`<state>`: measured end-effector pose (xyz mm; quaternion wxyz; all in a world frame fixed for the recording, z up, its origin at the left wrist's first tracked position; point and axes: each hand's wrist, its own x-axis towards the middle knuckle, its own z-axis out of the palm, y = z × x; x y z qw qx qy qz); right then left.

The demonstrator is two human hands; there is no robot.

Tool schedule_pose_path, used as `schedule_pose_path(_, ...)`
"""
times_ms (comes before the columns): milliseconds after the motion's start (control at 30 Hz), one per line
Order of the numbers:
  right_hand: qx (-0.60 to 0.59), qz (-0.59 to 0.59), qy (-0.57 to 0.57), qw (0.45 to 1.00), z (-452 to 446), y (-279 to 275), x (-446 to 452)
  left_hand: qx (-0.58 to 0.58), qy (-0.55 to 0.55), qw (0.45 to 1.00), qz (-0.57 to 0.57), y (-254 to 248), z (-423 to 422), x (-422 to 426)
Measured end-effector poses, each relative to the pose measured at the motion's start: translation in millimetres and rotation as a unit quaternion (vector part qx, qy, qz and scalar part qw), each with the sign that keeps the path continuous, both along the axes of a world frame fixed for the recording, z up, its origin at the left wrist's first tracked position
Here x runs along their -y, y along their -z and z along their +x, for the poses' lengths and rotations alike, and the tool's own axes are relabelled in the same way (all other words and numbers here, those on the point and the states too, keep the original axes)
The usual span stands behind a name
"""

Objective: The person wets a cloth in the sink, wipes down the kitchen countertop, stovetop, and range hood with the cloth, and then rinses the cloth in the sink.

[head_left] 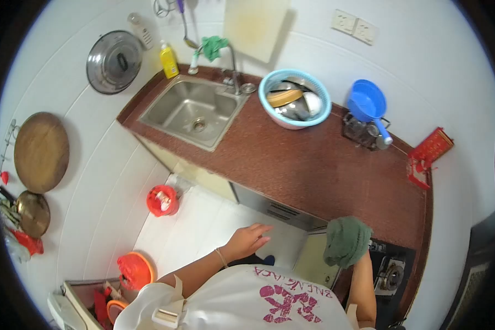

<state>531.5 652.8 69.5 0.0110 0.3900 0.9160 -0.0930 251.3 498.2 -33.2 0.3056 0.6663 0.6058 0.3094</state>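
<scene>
A dark green cloth (346, 241) is bunched over my right hand (363, 259), at the counter's front edge beside the gas stove (391, 275). The cloth hides most of those fingers, which appear closed on it. My left hand (248, 241) is in the air in front of my body, above the floor. It holds nothing, and its fingers are stretched out and slightly apart. The red-brown countertop (313, 165) runs across in front of me.
A steel sink (165, 113) with a faucet (234, 71) is at the left. Behind stand a blue basket (265, 105) of bowls, a blue ladle (367, 99) over a rack of glasses, and a red box (430, 146). Red bins (163, 200) stand on the floor.
</scene>
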Motion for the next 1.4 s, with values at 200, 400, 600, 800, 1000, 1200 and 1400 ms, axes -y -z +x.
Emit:
schedule_pose_path(200,-0.255,-0.268,-0.123,0.921,-42,92,-54,0.038,-0.089,0.995,-0.008,7,-51,-5)
schedule_pose_path(400,-0.243,-0.387,-0.074,0.886,-180,89,-100,0.177,-0.144,0.974,-0.007,33,-150,-41)
schedule_pose_path(600,-0.087,-0.170,-0.217,0.957,-359,102,-148,0.205,-0.147,0.968,0.004,20,-293,-85)
schedule_pose_path(800,-0.087,-0.223,-0.134,0.962,-534,37,-171,0.138,-0.248,0.956,0.079,7,-408,-118)
schedule_pose_path(1000,-0.228,-0.199,-0.112,0.947,-619,40,-180,0.415,-0.287,0.861,-0.060,26,-458,-153)
schedule_pose_path(1200,-0.117,-0.237,-0.249,0.932,-659,47,-172,0.810,-0.171,0.528,-0.190,24,-498,-216)
schedule_pose_path(1400,-0.183,0.043,-0.047,0.981,-672,101,-278,0.766,-0.204,0.589,-0.155,44,-523,-265)
